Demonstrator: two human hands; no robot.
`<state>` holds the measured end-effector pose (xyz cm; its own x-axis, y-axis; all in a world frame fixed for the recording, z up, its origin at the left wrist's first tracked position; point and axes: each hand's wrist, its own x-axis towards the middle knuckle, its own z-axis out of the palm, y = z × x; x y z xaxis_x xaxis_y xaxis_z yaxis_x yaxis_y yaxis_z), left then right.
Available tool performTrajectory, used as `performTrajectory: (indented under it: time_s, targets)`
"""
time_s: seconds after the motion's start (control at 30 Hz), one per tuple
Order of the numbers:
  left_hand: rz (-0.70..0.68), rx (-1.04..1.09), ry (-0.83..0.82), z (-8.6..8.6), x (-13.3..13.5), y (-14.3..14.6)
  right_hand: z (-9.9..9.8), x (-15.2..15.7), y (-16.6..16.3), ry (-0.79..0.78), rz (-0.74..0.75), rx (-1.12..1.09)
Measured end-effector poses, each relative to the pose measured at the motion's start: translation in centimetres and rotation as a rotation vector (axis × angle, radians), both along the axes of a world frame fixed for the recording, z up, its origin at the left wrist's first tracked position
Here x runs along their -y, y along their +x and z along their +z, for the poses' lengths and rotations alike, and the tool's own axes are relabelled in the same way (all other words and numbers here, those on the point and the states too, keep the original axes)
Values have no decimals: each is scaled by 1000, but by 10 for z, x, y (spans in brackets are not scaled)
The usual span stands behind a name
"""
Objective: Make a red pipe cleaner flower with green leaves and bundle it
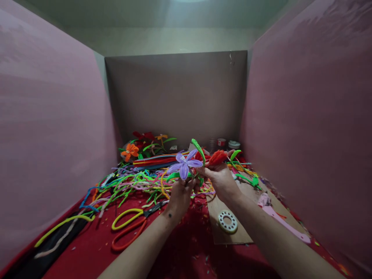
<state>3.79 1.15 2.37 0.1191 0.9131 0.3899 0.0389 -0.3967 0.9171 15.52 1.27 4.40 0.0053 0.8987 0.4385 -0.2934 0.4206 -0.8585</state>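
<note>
My left hand [180,195] is closed around the stem of a purple pipe-cleaner flower [185,163], whose petals spread just above my fingers. My right hand [221,180] is closed too, pinching a green pipe-cleaner stem with a looped leaf [199,149] beside the flower. A red pipe-cleaner flower [217,156] shows just above my right hand's knuckles; whether it is in that hand I cannot tell. Both hands are raised over a red cloth [186,248], close together.
A tangle of coloured pipe cleaners [136,180] lies behind my hands. Finished flowers, one orange [130,151], stand at the back left. Yellow-and-orange scissors [130,224] lie front left. A white tape ring [228,221] rests on cardboard [226,236]. Pink walls close both sides.
</note>
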Motion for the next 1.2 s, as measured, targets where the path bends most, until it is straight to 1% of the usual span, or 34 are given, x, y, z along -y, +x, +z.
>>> performTrajectory:
  time_s: [0.13,0.23,0.4,0.53,0.67,0.77,0.83,0.97,1.07,1.2]
  targets:
    - [0,-4,9,-7,-7,-3,4,1,-1,-2,4,-18]
    - [-2,15,-9,-11,-12,-4,6,0,-2,-7,-8,11]
    - [39,88,-30,-7,-6,-4,5,-1,-5,-19,-148,16]
    - [52,63,-1,-7,-6,-3,4,0,-4,-29,-183,75]
    - [-14,146,23,-12,-13,-3,7,2,-4,-65,-135,-9]
    - [-90,206,-49,-13,-15,-3,8,1,-4,-78,-125,-35]
    - [-117,259,-95,-12,-14,-3,8,0,-3,-82,-118,-32]
    - [-161,327,-128,-9,-15,-5,5,2,-2,-94,-78,-67]
    - [-169,325,-118,-7,-16,-7,0,5,-3,-150,-115,-118]
    - [-169,378,-90,-7,-20,-7,-12,7,-7,-186,-160,-95]
